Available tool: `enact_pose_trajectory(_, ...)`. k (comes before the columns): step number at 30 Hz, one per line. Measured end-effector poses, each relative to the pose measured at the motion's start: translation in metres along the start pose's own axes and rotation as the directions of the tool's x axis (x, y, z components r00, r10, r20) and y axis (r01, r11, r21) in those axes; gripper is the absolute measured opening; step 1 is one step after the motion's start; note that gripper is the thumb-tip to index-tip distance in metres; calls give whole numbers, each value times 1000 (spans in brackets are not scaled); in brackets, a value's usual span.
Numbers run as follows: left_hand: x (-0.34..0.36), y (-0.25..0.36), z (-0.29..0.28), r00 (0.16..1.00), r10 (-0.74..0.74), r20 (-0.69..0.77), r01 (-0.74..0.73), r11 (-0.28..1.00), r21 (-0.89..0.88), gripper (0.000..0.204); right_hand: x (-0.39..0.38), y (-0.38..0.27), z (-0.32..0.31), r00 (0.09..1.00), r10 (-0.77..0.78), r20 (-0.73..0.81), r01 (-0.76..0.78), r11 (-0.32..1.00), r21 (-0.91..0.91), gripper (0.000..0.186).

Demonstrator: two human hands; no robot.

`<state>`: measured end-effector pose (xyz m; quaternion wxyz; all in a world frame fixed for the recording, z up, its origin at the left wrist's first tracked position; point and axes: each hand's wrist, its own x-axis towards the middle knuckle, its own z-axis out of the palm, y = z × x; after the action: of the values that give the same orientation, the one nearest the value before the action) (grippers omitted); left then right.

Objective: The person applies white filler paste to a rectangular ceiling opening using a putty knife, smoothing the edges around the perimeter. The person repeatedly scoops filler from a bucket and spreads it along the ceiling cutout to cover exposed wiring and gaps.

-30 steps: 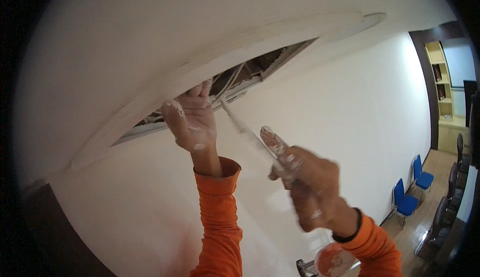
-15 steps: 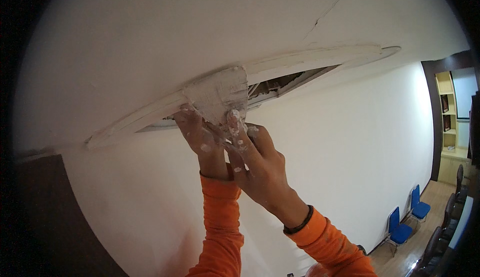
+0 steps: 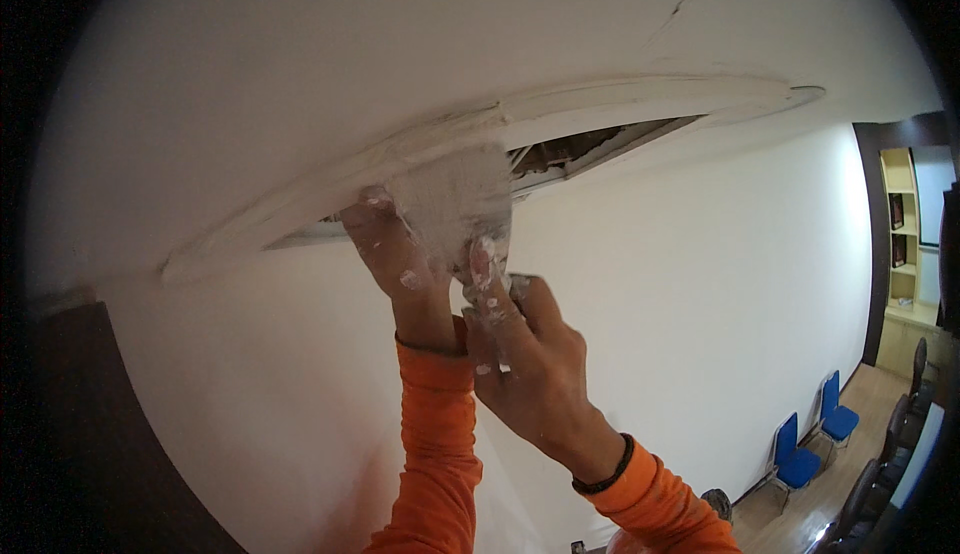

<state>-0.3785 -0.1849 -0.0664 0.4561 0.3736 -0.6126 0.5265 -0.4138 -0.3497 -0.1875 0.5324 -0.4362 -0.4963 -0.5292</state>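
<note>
A plaster-smeared putty knife [image 3: 450, 194] is held in my right hand [image 3: 525, 354], fingers wrapped round its handle. Its broad blade lies at the curved white ceiling strip [image 3: 630, 94], beside a dark opening [image 3: 600, 144] with thin pale cables inside. My left hand [image 3: 390, 244] is raised to the opening's edge behind the blade; its thumb shows, but the other fingers are hidden. Both hands carry white smears.
A white wall [image 3: 700, 254] drops below, with a dark panel [image 3: 120, 414] at left. Two blue chairs [image 3: 795, 464], dark chairs [image 3: 860, 499], a pale shelf unit [image 3: 898, 184] and wooden floor [image 3: 840, 479] are at lower right. A crack marks the ceiling [image 3: 300, 44].
My right hand and the knife rose from below the opening to the strip, covering much of my left hand. Since half a second ago the blade's top edge has slid slightly down and right.
</note>
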Motion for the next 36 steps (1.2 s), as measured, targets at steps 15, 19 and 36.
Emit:
enact_pose_trajectory(15,0,-4,-9,997,-14,-79,23,993,114,33,6,6,-27,996,-91,-22,90,995,-46,75)
enact_pose_trajectory(19,-7,-8,-2,995,-44,-87,52,995,84,35,14,2,-24,994,-107,-37,103,990,-95,72)
enact_pose_trajectory(36,0,-22,-17,998,-64,-12,64,998,-6,49,34,-103,-85,965,195,176,-98,888,-449,40)
